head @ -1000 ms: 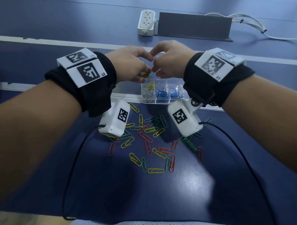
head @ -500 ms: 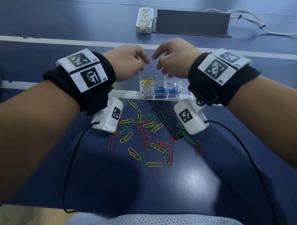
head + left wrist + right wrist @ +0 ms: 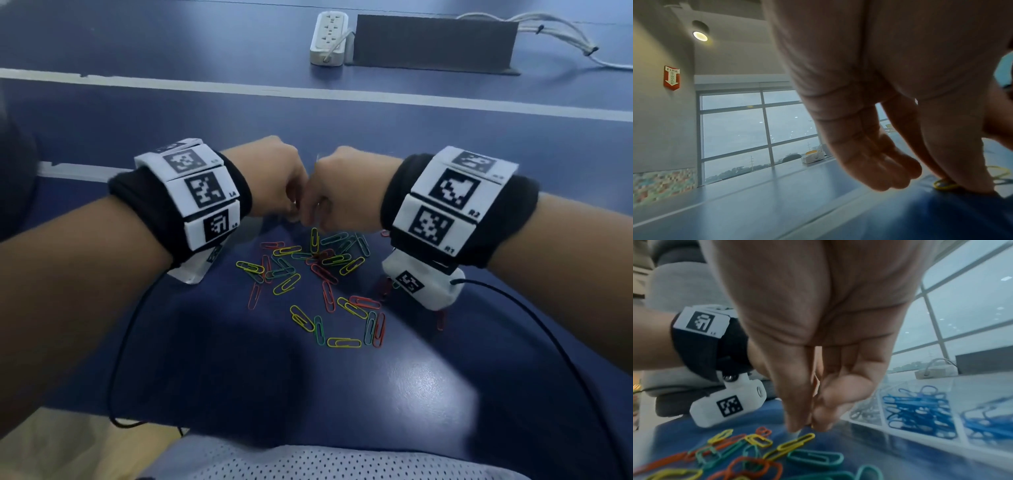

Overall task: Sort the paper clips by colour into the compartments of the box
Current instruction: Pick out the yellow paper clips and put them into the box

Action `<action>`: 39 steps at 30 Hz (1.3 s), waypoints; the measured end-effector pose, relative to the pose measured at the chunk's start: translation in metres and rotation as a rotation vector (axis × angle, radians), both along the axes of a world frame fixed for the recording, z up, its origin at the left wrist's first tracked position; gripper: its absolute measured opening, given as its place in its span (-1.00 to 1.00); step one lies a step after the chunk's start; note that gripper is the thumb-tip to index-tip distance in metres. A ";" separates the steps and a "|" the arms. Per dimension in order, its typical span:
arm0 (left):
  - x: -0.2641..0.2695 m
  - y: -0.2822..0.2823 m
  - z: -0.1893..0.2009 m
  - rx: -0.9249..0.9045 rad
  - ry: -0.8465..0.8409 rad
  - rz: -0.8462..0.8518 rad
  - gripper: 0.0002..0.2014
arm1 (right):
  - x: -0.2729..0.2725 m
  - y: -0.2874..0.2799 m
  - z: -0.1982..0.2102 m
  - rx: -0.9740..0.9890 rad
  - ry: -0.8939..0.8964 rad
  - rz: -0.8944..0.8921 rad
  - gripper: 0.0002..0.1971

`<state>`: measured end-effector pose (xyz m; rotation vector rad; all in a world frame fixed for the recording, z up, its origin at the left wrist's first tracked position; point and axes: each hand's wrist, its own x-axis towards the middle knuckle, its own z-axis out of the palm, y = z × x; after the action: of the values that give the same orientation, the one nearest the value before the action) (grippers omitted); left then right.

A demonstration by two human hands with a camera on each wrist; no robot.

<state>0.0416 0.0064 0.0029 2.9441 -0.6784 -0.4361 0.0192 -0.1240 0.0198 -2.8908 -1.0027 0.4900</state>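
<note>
**Yellow is next: both hands back at the pile**

Yellow wire shows under the left hand's (image 3: 270, 178) grip. In the left wrist view a fingertip sits on the end of a yellow clip (image 3: 943, 185) lying on the bench (image 3: 239, 377), with the other fingers loosely curled. Whether the clip is pinched or only pressed, I cannot tell. The right hand's (image 3: 346, 192) thumb and forefinger tips are drawn together just above a second yellow clip (image 3: 797, 442). A speck of colour shows between them, but I cannot tell if the grip holds anything.

Half a second ago both hands hung over the box with fingers spread. Now they have dropped, knuckles almost touching, to the upper edge of the pile (image 3: 318, 284) at mid-frame in the head view. That reads as one delivery done and a fresh pick starting.

The box (image 3: 920, 440) is hidden behind the hands in the head view. It lies at the right of the right wrist view, just beyond the pile, with blue clips (image 3: 920, 410) in one compartment and silver clips (image 3: 865, 412) in the one to its left. Red, green and yellow clips remain loose on the bench, so much sorting seems left.
</note>
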 end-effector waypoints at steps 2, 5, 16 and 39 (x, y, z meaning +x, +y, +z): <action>-0.001 0.002 -0.001 0.026 -0.015 -0.012 -0.86 | 0.000 0.004 -0.003 -0.019 0.040 0.055 -0.70; -0.002 0.006 0.000 0.026 0.021 0.003 -0.89 | 0.001 0.008 -0.009 -0.065 0.051 0.091 -0.76; -0.030 0.039 0.002 -0.260 0.303 0.139 -0.79 | -0.004 0.008 -0.007 -0.092 0.007 0.079 -0.91; -0.048 0.055 -0.005 -0.038 0.216 0.017 -0.89 | -0.001 0.018 -0.019 -0.080 0.004 -0.108 -0.75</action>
<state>-0.0061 0.0616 -0.0024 2.8084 -0.6269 -0.7182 0.0181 -0.1061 0.0011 -2.9925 -0.8395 0.5406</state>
